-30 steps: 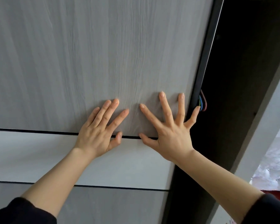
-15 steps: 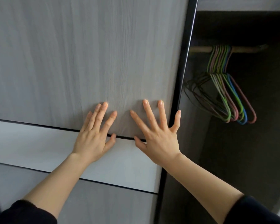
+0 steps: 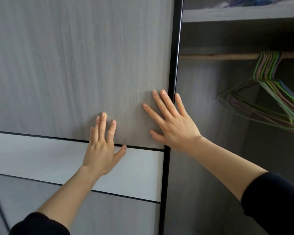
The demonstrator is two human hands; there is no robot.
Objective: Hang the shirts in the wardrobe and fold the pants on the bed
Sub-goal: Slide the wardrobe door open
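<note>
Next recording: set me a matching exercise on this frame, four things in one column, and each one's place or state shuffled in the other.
Things
1. left hand
2. right hand
3. hangers
4. shelf

Places or states
A. hooked in a bunch on the rod, no clothes on them
B. flat on the door, thumb at the dark seam
C. fingers spread, little finger past the door's black edge
D. highest up, above the rod

Pairs: 1-B, 2-C, 3-A, 4-D

No legible text or labels
</note>
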